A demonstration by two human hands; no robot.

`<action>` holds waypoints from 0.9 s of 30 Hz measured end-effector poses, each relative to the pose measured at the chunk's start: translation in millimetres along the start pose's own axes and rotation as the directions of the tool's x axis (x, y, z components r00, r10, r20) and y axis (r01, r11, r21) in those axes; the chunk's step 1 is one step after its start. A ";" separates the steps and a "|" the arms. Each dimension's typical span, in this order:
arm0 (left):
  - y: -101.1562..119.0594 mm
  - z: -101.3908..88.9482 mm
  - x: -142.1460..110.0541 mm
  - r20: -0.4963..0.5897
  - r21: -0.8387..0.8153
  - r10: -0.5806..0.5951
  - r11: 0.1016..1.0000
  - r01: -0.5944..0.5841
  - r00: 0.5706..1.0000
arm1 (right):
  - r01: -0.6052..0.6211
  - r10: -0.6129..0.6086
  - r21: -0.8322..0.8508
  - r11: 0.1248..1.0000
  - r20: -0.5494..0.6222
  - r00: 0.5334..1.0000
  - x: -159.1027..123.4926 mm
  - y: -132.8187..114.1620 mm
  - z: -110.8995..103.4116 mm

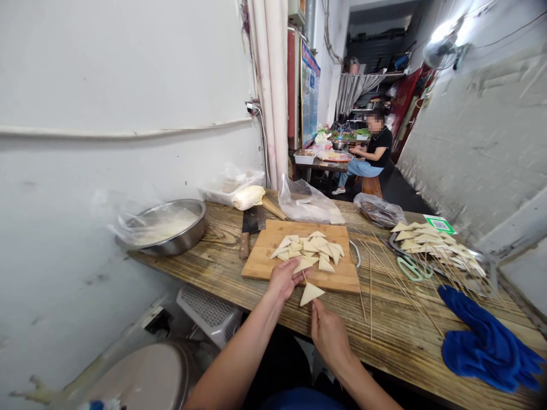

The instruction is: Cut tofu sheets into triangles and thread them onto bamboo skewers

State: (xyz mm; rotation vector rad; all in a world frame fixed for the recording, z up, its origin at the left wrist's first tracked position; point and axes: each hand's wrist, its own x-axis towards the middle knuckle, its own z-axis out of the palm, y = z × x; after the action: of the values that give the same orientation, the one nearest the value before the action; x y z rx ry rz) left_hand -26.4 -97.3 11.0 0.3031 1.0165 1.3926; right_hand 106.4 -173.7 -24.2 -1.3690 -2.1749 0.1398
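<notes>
My left hand (284,279), at the front edge of the wooden cutting board (260,259), pinches a pale triangular tofu-like slice (305,264). A thin bamboo skewer (305,277) runs between that slice and a second triangular slice (311,294) nearer to me. Closed on the lower end of this skewer, just below the second slice, is my right hand (331,333); its fingers hide that end. A loose pile of similar triangular slices (316,245) lies on the board beyond my left hand.
Loose skewers (371,302), green-handled scissors (413,269) and a blue cloth (482,341) lie to the right. Behind them, a metal tray (491,266) bears skewered triangles (440,245). A cleaver (245,245) and steel basin (183,239) are left. A person (378,145) sits farther back.
</notes>
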 end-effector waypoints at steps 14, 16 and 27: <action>-22.0 13.0 -21.7 0.021 0.044 -0.028 0.999 0.027 0.999 | -0.006 0.004 -0.038 0.999 -0.067 0.998 6.6 8.0 4.2; -22.3 9.9 -20.9 0.046 0.078 -0.016 0.997 0.013 0.999 | 0.003 -0.006 -0.034 0.999 -0.091 0.996 6.2 12.2 7.0; 40.9 -39.2 22.8 0.130 0.789 0.593 0.424 -0.445 0.795 | -0.048 0.066 0.120 0.992 -0.151 0.986 6.4 19.7 6.8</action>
State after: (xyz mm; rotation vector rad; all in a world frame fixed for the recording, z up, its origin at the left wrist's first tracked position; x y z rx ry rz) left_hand -85.6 -82.5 8.7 1.3027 1.7804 1.4311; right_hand 116.7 -157.5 -34.7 -1.3320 -1.9699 0.1733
